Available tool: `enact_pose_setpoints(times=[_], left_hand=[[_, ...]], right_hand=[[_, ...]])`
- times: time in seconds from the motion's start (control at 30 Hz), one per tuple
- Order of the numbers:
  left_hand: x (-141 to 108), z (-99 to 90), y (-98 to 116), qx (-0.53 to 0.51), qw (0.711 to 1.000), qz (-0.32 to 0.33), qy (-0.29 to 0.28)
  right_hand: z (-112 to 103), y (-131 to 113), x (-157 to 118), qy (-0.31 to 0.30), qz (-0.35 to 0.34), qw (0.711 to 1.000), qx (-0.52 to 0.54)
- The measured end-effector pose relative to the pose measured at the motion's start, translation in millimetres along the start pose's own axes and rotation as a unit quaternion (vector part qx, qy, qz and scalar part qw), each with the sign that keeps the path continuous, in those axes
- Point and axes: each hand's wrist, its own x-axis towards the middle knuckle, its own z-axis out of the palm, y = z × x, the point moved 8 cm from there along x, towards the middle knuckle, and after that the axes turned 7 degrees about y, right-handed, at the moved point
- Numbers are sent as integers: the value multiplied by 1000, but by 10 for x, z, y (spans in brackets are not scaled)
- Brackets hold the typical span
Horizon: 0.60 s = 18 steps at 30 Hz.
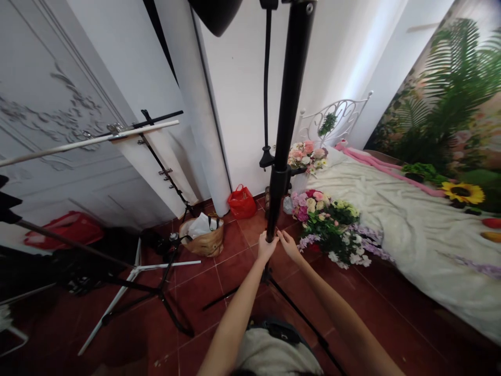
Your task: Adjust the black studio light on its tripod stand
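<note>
A black light stand rises upright in front of me, its legs spread over the tiled floor. My left hand wraps around its lower pole, below a thicker collar. Beside it, my right hand has its fingers pinched at the right side of the pole, near the left hand's fingertips; what they hold is too small to make out. A black cable with a plug hangs down left of the pole. Part of a dark fixture shows at the top edge.
Bouquets of flowers stand right of the pole, against a bed with a cream cover. Left are a woven basket, a red bag, a white-legged stand and a clamped crossbar. A sunflower lies on the bed.
</note>
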Motion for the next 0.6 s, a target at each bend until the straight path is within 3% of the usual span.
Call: enact_pose_setpoints(times=[0.17, 0.27, 0.4, 0.5, 0.6], left_hand=[[-8, -4, 24, 1, 999, 19, -44], [-7, -29, 9, -3, 997, -8, -70], [11, -89, 27, -12, 996, -51, -79], [14, -90, 66, -12, 994, -52, -96], [2, -46, 72, -13, 991, -49, -124]], right_hand=[[-7, 44, 29, 28, 75, 997, 2], [-6, 55, 24, 40, 125, 991, -11], [-15, -41, -74, 82, 137, 987, -7], [-8, -49, -337, 113, 149, 982, 10], [-45, 74, -815, 138, 184, 973, 29]])
